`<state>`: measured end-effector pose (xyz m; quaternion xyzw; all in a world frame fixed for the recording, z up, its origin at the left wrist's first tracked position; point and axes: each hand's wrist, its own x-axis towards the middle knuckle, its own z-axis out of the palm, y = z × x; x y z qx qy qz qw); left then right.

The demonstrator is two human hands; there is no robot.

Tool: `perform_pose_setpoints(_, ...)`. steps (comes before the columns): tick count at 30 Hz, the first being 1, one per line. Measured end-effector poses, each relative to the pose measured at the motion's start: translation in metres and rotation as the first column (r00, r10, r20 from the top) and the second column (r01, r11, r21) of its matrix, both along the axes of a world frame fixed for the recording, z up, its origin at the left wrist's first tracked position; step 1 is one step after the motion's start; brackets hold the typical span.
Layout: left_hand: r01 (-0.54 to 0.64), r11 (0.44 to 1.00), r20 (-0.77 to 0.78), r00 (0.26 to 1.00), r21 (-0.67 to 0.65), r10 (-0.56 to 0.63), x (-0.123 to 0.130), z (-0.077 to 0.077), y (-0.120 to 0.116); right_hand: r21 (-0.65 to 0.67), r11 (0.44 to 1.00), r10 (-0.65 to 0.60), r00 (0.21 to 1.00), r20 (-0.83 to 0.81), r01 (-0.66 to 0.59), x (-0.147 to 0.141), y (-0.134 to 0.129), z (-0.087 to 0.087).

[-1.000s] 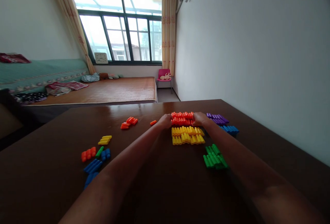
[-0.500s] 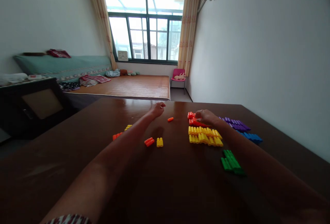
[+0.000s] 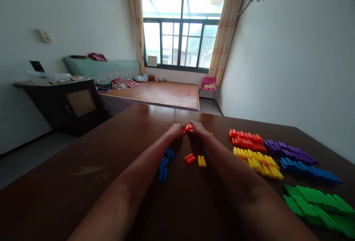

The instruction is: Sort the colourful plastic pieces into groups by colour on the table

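Toward the far side of the table, my left hand (image 3: 176,129) and my right hand (image 3: 198,128) nearly meet. The fingers of my right hand are closed on a red bullet-shaped plastic block (image 3: 189,127). A bit of another red block (image 3: 183,130) shows at my left fingertips; its shape is mostly hidden. Closer in on the brown table (image 3: 183,204) lie an orange-red block (image 3: 190,159) and a yellow block (image 3: 202,161). Several blue blocks (image 3: 163,173) lie beside my left forearm. A sliver of orange (image 3: 211,134) shows just past my right wrist.
Sorted rows of red (image 3: 246,140), yellow (image 3: 257,162), purple (image 3: 290,151), blue (image 3: 310,170) and green blocks (image 3: 318,206) lie on the right of the table. Beyond the table are a bed (image 3: 163,93), a pink chair (image 3: 208,83) and a dark cabinet (image 3: 61,104).
My right hand has moved from the red rows to beside my left hand, now with a red block. The view has turned left, bringing the full green rows and blue blocks into sight.
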<state>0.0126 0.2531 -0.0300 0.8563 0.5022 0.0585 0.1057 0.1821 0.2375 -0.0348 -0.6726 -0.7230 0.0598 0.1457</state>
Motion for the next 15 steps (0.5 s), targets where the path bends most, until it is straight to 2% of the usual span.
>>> perform_pose_setpoints(3,0.041,0.998,0.0,0.999,-0.042,-0.041,-0.009,0.006,0.005,-0.018,0.999,0.047,0.998,-0.029,-0.048,0.002,0.003,-0.004)
perform_pose_setpoints(6,0.087,0.996,0.047,0.995,0.009,-0.087,-0.012,0.007,0.003,-0.01,0.988,0.154,0.985,-0.083,-0.156,0.012,-0.003,-0.005)
perform_pose_setpoints(10,0.168,0.984,0.089,0.981,0.055,-0.173,-0.001,0.007,-0.008,-0.03,0.981,0.183,0.973,-0.139,-0.189,0.024,-0.02,-0.003)
perform_pose_setpoints(15,0.177,0.984,0.042,0.983,0.026,-0.178,0.016,0.015,-0.023,-0.112,0.97,0.189,0.96,-0.206,-0.215,0.037,-0.046,0.004)
